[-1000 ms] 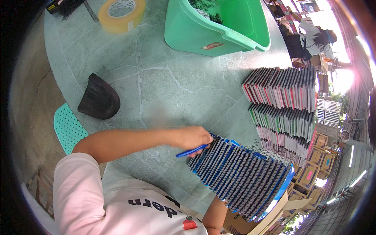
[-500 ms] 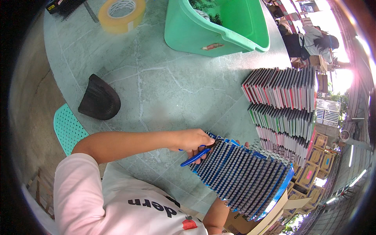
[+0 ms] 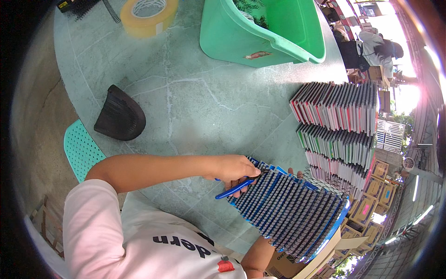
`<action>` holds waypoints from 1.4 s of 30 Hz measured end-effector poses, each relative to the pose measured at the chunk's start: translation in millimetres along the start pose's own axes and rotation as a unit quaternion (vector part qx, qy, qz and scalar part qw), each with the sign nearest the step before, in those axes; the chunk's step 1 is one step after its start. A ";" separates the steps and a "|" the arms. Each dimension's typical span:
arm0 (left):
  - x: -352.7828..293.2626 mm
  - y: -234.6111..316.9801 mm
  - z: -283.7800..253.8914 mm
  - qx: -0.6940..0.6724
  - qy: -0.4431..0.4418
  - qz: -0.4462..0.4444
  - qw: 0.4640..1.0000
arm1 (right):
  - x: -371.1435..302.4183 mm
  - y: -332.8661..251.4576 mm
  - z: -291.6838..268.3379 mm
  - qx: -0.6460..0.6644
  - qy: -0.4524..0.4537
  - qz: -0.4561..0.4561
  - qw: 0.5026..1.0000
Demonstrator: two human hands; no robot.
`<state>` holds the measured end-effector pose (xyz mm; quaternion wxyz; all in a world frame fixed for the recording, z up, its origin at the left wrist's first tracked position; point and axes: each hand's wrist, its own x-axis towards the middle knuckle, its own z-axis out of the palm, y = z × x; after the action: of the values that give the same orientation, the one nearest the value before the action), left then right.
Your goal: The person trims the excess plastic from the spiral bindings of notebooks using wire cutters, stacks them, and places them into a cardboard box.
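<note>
My left hand (image 3: 236,168) is closed around blue-handled pliers (image 3: 236,189). The dark jaws of the pliers are at the coil ends along the far left edge of a stack of spiral-bound notebooks (image 3: 297,211). These notebooks have dark wire coils facing up and blue covers at the edges. From below, my right forearm (image 3: 258,256) runs under the stack. Of my right hand (image 3: 292,172), only some fingertips show, curled over the stack's far edge; the rest is hidden behind the notebooks.
Rows of coil-bound notebooks (image 3: 334,109) stand at the right. A green bin (image 3: 237,44) holding loose coils, a tape roll (image 3: 147,28) and a black curved piece (image 3: 121,114) are on the table. An open cardboard box (image 3: 284,265) is below the stack. Another person (image 3: 374,49) is far right.
My left hand and the pliers have moved slightly right along the coil ends. The notebook stack stays in my right hand. The whole view has shifted a little.
</note>
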<state>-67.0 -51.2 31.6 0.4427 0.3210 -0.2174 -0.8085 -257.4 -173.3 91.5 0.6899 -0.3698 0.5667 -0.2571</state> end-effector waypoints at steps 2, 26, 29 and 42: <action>3.7 -1.1 0.5 -0.063 -0.022 -0.014 0.998 | -0.9 -0.6 1.4 0.010 -0.006 0.006 1.000; -5.8 -5.7 -1.3 -0.130 -0.080 -0.012 0.988 | 27.3 4.6 -13.5 -0.017 0.042 -0.042 0.998; -4.7 -2.6 -2.0 -0.109 -0.053 -0.012 0.993 | -3.5 -7.9 42.4 -0.072 0.097 0.025 0.992; 0.3 -9.8 0.7 -0.045 -0.034 0.038 0.998 | -1.2 9.7 -0.7 0.011 -0.035 -0.038 0.999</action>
<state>-73.3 -46.3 25.8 0.4794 0.2642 -0.2076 -0.8108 -259.0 -166.8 84.4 0.7031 -0.3921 0.5252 -0.2759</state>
